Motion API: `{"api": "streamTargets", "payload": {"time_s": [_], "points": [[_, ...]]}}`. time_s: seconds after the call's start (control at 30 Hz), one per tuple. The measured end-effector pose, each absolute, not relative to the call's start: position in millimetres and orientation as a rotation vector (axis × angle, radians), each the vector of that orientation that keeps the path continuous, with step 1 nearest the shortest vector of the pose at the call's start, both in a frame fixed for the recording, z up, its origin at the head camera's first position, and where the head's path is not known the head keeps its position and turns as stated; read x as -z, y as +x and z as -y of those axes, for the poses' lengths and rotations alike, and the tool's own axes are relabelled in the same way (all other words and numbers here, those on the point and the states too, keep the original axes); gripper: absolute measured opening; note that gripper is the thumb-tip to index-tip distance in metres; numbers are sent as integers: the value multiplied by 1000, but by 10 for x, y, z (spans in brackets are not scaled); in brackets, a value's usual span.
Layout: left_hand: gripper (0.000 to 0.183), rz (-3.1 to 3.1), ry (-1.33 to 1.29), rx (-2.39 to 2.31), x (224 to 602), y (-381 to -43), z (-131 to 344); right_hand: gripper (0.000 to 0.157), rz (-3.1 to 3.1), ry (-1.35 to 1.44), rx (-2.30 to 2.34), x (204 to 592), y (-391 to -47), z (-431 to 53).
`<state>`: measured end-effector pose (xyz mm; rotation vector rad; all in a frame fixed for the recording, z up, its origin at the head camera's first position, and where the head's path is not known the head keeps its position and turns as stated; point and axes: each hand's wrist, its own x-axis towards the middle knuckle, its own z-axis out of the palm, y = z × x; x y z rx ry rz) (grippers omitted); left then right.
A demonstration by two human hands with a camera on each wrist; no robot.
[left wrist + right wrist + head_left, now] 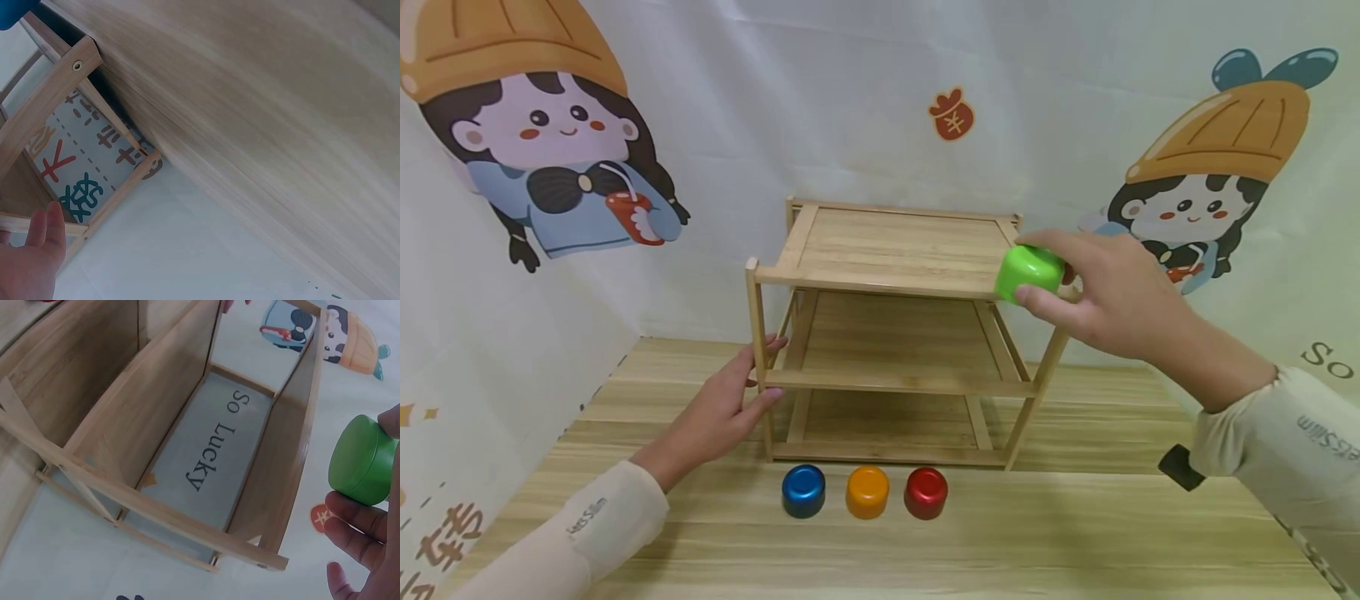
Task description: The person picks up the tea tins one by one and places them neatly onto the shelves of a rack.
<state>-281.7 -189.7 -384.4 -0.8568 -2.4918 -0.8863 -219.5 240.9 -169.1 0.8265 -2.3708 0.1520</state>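
Observation:
A three-tier wooden shelf rack (902, 242) stands on the table. My left hand (726, 408) holds its left front post at the height of the middle shelf, thumb in front and fingers behind. In the left wrist view, fingers (55, 231) show beside the rack's side rail. My right hand (1120, 292) grips a small, round, bright green tin (1030, 271) between thumb and fingers, by the right front corner of the top shelf. In front of the rack sit a blue tin (803, 492), an orange tin (867, 492) and a red tin (927, 493) in a row.
The wood-grain table (925, 558) runs under the rack. A white cloth backdrop (850, 75) with cartoon figures hangs behind and at the sides. A small black patch (1182, 467) lies on the table by the right sleeve.

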Motion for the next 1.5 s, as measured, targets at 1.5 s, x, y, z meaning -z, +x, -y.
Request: {"api": "streamTargets", "payload": {"time_s": [1.5], "points": [[72,2477,-864,882,3844,-2809,1891,48,2493,664,-69,1739,-2672,-2472]]}}
